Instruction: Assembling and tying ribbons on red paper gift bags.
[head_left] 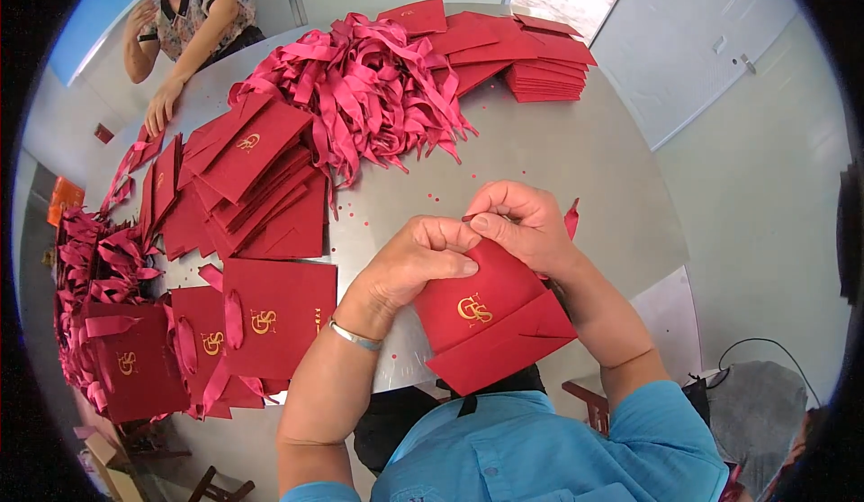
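Note:
A flat red paper bag [450, 309] with a gold emblem lies in front of my body, its folded bottom flap toward me. My left hand [418, 255] is closed on the bag's top edge, thumb across the front. Against it, my right hand [522, 228] pinches the same edge between thumb and forefinger. What else may sit between the fingertips is hidden. A pink ribbon end [571, 219] sticks out beyond my right hand.
A heap of pink ribbons [360, 88] lies at the far middle of the grey table [576, 160]. Stacked flat red bags [544, 79] stand far right, more bags [256, 165] left. Bags with ribbon handles [279, 313] sit near left. Another person's hand [164, 106] rests at the far-left edge.

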Tool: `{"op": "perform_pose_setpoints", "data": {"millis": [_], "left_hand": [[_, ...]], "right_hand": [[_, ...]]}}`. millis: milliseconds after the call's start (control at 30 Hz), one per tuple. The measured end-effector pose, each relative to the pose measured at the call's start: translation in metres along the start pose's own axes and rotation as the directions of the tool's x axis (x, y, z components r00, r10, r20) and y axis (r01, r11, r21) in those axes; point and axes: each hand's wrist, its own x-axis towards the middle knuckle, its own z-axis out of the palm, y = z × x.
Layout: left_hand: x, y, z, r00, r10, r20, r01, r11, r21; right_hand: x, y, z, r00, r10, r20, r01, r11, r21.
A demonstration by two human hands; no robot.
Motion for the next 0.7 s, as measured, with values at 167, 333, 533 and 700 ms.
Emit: {"op": "perform_pose_setpoints", "data": {"millis": [167,333,533,700], "left_hand": [[0.0,0.0,0.004,0.999,0.027,-0.039,-0.025,0.998,0.06],[-0.001,0.001,0.004,0.998,0.035,-0.046,-0.031,0.995,0.098],[-0.001,0.006,0.01,0.996,0.038,-0.079,-0.028,0.992,0.125],[0.002,0.002,0.007,0.987,0.073,-0.144,-0.027,0.953,0.301]], "right_hand": [[0.0,0.003,-0.003,1.0,0.002,-0.021,-0.003,1.0,-0.024],[0.0,0.001,-0.002,0.999,-0.017,-0.03,0.015,0.999,-0.043],[0.0,-0.001,-0.005,0.998,-0.053,-0.04,0.047,0.99,-0.135],[0.001,0.0,-0.006,0.995,-0.094,-0.036,0.086,0.978,-0.19]]}}
